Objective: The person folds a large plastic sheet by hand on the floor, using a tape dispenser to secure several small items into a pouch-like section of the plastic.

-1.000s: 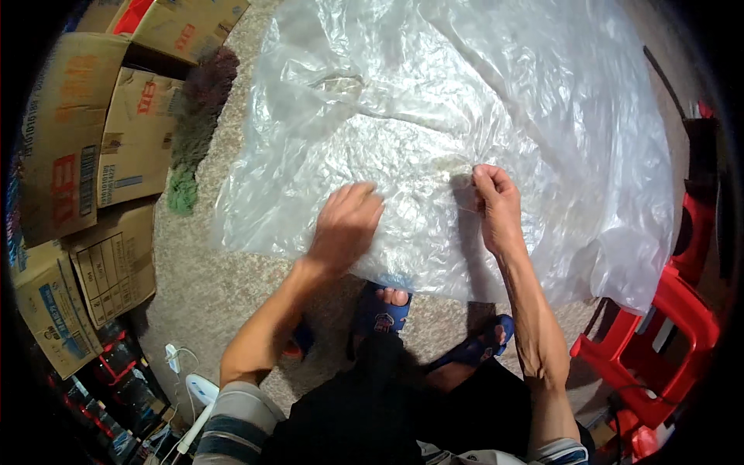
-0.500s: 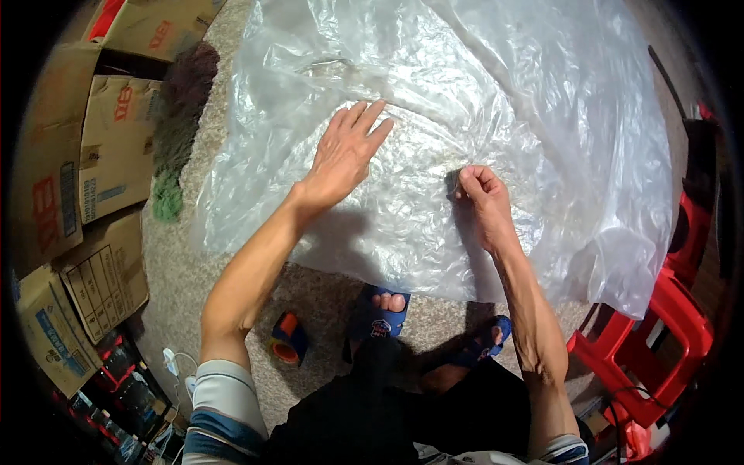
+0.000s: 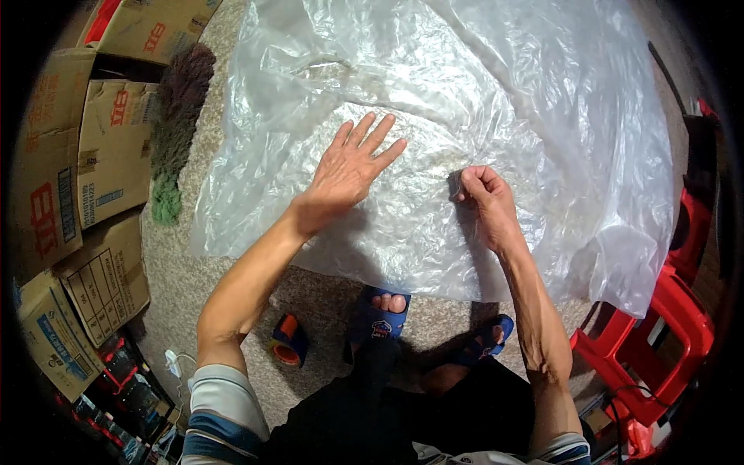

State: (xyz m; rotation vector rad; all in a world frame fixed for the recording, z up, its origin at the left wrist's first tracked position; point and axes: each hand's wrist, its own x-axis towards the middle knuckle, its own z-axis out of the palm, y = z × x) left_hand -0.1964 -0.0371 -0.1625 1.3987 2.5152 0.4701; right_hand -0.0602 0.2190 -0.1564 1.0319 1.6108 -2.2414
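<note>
Compared with a second ago, the person's left hand (image 3: 345,174) lies farther out over the plastic sheet (image 3: 573,209), its fingers now fanned instead of bunched; the right hand (image 3: 490,205) has barely shifted.

From the head camera, the clear, crinkled sheet covers most of the floor (image 3: 172,256) ahead, its near edge reaching the toes of the blue sandals (image 3: 381,329). That left hand is spread wide, palm down, gripping nothing; it rests on or just above the film, contact being hard to confirm. Such a flat palm would suit steadying or smoothing the loose film. The right hand has thumb and forefinger pressed together, apparently pinching a bit of the sheet, since creases gather near the fingertips; a pinch suits material this thin. What the dark patch beside them is cannot be told.

Cardboard cartons (image 3: 116,147) stand along the left, with a dark, green-ended fluffy bundle (image 3: 182,101) between them and the sheet. A small orange-and-blue object (image 3: 288,341) sits left of the sandals. At near right, the sheet's corner overlaps a red plastic stool (image 3: 686,310) in view; whether they touch is unclear.
</note>
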